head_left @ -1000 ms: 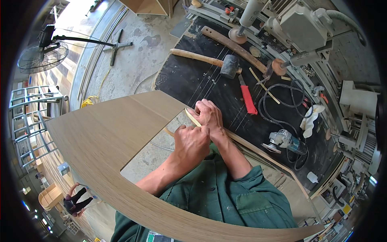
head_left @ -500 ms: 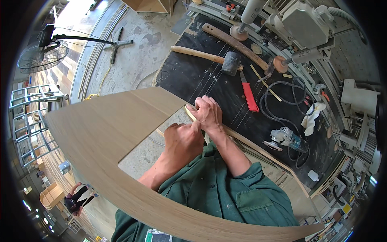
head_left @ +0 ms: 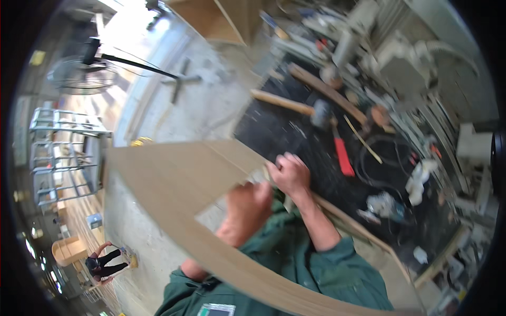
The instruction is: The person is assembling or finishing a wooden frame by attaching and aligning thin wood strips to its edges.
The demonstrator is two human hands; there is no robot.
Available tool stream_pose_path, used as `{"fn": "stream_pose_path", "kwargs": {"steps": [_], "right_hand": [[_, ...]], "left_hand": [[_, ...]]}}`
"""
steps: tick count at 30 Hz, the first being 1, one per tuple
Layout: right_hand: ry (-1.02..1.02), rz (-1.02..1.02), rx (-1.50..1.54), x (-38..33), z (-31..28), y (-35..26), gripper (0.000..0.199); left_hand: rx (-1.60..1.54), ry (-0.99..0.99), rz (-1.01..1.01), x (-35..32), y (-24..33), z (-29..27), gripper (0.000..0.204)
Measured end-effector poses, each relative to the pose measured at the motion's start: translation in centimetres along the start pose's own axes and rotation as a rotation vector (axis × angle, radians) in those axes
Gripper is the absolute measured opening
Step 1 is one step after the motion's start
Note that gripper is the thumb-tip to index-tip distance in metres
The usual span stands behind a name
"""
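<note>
Both hands were bunched together at the inner corner of the pale wooden panel (head_left: 174, 174), right where its notch cuts in. The right hand (head_left: 289, 174) was curled shut, its grip seeming to pinch a thin light strip (head_left: 262, 174) at the panel's edge, though the blur hid just what the fingers held. The left hand (head_left: 246, 206) sat just below and beside that grip, knuckles up and fingers folded in; whether it held the panel or only pressed on it, I could not tell. Held that close, the two hands looked to be steadying one small spot on the edge.

Beyond the grip lay a dark bench (head_left: 274, 131) strewn with gear: a hammer (head_left: 295, 107) with a wooden handle, a red-handled tool (head_left: 343, 156), and black cable (head_left: 379, 158) coiled off to the right. Left of the grip ran bare concrete floor (head_left: 205, 105), with a standing fan (head_left: 79, 76) farther out and another person (head_left: 103, 262) crouched well away.
</note>
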State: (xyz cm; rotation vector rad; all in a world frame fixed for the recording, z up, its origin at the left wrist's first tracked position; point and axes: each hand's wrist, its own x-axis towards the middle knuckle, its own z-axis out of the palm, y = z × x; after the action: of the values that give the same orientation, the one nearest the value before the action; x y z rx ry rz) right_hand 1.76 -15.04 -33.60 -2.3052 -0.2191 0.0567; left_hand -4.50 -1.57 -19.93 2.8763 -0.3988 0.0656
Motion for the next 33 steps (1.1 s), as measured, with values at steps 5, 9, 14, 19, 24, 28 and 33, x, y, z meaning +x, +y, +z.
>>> {"fn": "stream_pose_path", "kwargs": {"steps": [5,9,14,19,24,28,33], "right_hand": [[-0.013,0.048,-0.015,-0.6,0.4,0.9,0.040],[0.006,-0.003,-0.020,-0.5,1.5,1.6,0.042],[0.041,-0.047,0.014,-1.2,1.6,1.8,0.043],[0.048,0.015,-0.057,-2.5,-0.2,1.1,0.041],[0.025,0.014,-0.086,-3.0,-3.2,2.6,0.035],[0.064,0.069,-0.095,-2.9,-3.4,3.3,0.024],[0.133,0.007,-0.016,-3.9,-3.0,4.2,0.023]], "left_hand": [[0.181,-0.027,0.059,0.6,1.3,1.3,0.042],[0.380,-0.091,0.113,1.4,3.1,0.3,0.028],[0.277,-0.129,0.044,1.6,3.2,-2.4,0.028],[-0.071,-0.015,0.107,-0.5,2.6,-2.9,0.037],[-0.383,0.130,-0.070,-3.7,3.5,-0.8,0.046],[-0.640,-0.220,-0.401,-2.6,3.8,0.6,0.042],[-0.317,-0.075,-0.147,-1.9,5.0,3.0,0.023]]}}
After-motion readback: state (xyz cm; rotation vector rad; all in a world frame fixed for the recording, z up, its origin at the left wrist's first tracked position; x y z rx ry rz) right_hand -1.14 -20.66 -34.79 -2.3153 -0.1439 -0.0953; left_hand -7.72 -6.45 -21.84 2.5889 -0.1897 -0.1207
